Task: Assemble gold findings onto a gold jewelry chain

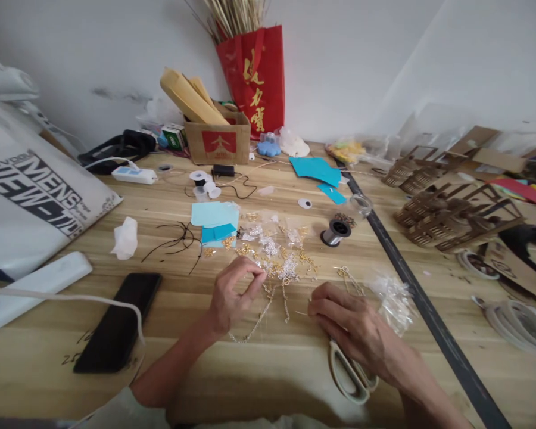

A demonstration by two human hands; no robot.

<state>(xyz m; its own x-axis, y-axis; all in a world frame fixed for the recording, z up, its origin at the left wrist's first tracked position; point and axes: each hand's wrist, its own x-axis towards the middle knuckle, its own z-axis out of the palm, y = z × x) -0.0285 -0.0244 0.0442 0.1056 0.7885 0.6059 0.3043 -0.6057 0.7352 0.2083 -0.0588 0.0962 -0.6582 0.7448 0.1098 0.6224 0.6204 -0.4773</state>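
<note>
Thumb and forefinger of my left hand [236, 292] are pinched together over the bead pile; what lies between them is too small to make out. Just below those fingertips a thin chain [254, 326] runs down across the table, and a short piece of chain [286, 304] lies beside it. My right hand [346, 316] is closed, with a thin wire-like end [301, 313] poking out at its fingertips. Beneath that hand lie scissors [349, 375], their handles toward me and their blades partly hidden. Loose silver and gold beads [289, 267] are spread just beyond both hands.
A wire spool [336, 232] and blue cards [218, 232] lie behind the beads. Crumpled clear plastic [390, 301] is right of my right hand. A phone [118, 322] and white cable [131, 307] are at left. Small wooden baskets [455, 217] stand at right.
</note>
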